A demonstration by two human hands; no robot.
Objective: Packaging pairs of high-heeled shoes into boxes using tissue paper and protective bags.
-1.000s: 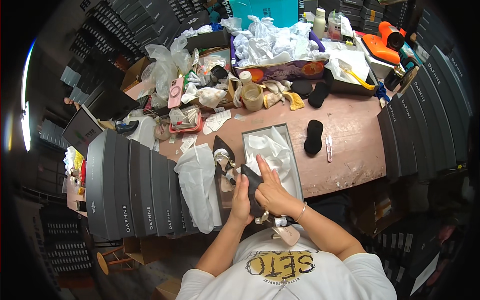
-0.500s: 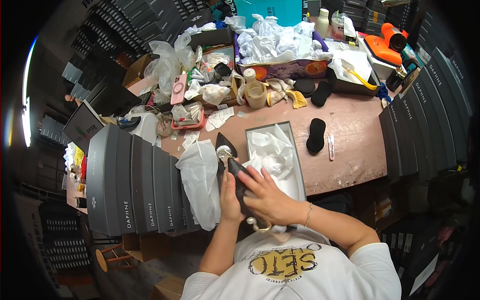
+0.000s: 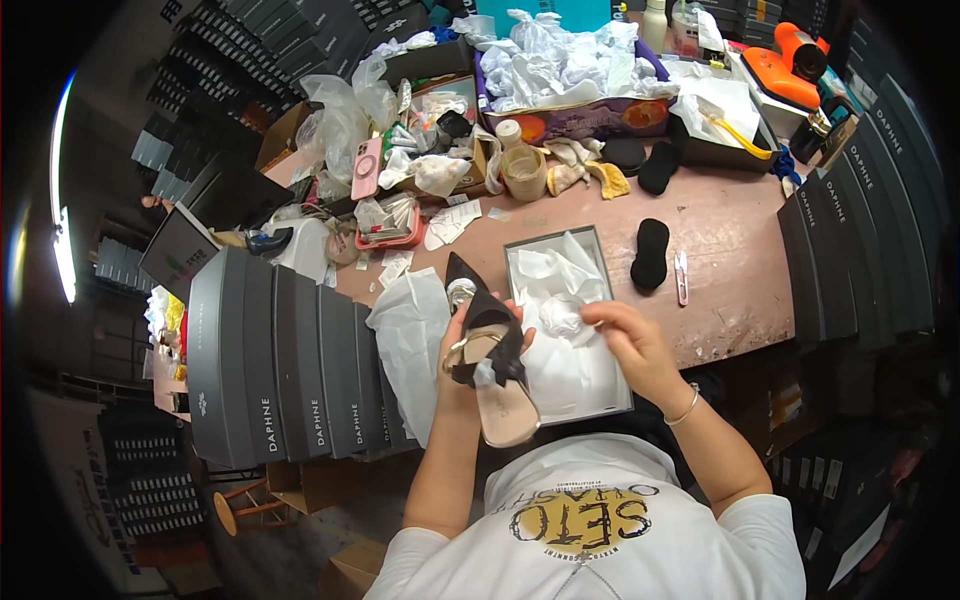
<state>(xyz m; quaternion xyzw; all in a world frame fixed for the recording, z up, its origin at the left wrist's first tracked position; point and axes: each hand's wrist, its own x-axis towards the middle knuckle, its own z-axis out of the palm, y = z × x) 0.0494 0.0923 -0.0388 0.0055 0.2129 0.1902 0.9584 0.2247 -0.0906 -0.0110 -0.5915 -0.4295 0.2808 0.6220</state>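
Note:
My left hand [image 3: 452,360] is wrapped round a black shoe [image 3: 505,408] with a beige insole and a dark bow-like strap, its insole turned up. Just beyond the fingers, the pointed toe of a second black shoe [image 3: 460,270] sticks out, with pale stuffing in its opening; whether the hand also grips it I cannot tell. My right hand [image 3: 638,345] is over the right side of a grey shoebox [image 3: 618,392], fingers bent and apart, nothing visible in them. Beside its fingertips lies crumpled white tissue paper [image 3: 560,312] inside the box.
Dark shoeboxes stand in rows at left [image 3: 290,370] and right [image 3: 835,240]. White paper [image 3: 405,325] lies left of the open box. Black pads [image 3: 651,254] and small pink-handled snips [image 3: 682,278] are on its right. A purple carton of tissue [image 3: 590,118] stands behind.
My right hand has left the shoe and moved right, over the box. The shoe in my left hand has turned, so its insole now shows.

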